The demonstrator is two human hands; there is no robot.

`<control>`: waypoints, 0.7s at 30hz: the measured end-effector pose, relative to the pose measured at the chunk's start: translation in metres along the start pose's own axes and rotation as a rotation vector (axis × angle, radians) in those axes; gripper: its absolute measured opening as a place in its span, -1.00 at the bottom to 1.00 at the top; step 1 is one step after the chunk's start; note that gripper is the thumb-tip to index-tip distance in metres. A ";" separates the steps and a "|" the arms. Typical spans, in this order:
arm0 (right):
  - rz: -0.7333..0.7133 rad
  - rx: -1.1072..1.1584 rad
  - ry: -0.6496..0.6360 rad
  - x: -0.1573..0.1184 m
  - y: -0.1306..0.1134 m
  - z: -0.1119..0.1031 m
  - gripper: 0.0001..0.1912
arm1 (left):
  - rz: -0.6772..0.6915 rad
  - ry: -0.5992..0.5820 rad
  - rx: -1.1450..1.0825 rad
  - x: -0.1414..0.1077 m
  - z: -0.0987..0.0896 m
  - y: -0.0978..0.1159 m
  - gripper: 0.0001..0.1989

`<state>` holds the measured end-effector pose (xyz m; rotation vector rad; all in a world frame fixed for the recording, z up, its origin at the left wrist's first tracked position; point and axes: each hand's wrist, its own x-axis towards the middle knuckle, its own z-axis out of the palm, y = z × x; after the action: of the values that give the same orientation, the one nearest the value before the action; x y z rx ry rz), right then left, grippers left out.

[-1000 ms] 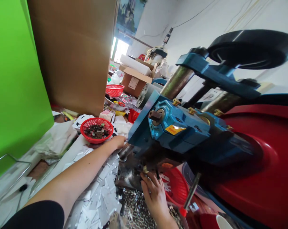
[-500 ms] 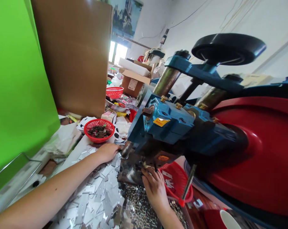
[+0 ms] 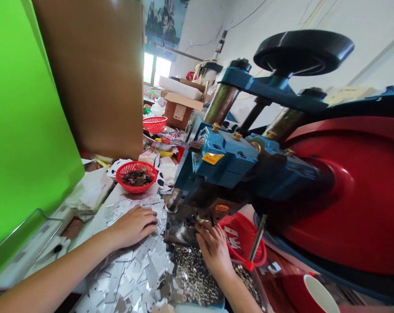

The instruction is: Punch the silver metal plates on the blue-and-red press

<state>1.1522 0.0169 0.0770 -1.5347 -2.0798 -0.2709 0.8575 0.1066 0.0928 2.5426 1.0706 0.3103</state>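
Observation:
My left hand [image 3: 135, 224] is palm down over a spread of flat silvery metal pieces [image 3: 118, 274], fingers stretched and thumb apart; no piece shows lifted in it. My right hand [image 3: 213, 248] reaches to the die plate [image 3: 177, 231] of a blue press [image 3: 226, 156]. Its thumb and fingers are drawn together at the die, just below the press head. Whatever lies at those fingertips is too small and shaded to make out. Below the plate is a heap of small shiny metal parts [image 3: 195, 276], partly covered by my right forearm.
A red basket of dark metal scraps [image 3: 136, 188] stands beyond my left hand. Another red basket [image 3: 254, 245] with pale pieces sits right of the die, near a red-tipped rod [image 3: 257, 248]. A large red wheel [image 3: 356, 195] fills the right. Cardboard [image 3: 95, 78] stands left.
My left hand has drawn back from the press's left post to the pile of metal pieces. My right hand stays at the die. The view has shifted slightly.

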 end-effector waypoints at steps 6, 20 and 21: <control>0.005 0.008 0.001 0.000 0.000 0.002 -0.74 | -0.140 0.043 0.033 0.070 -0.008 -0.010 -0.73; 0.035 0.029 0.009 0.004 -0.006 -0.004 -0.73 | -0.260 -0.078 0.159 0.120 0.008 -0.026 -0.68; 0.033 0.028 0.014 0.005 -0.007 -0.004 -0.73 | -0.263 -0.079 0.165 0.119 0.008 -0.026 -0.68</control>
<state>1.1460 0.0166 0.0835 -1.5452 -2.0372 -0.2381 0.9251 0.2072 0.0821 2.4884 1.4324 0.0526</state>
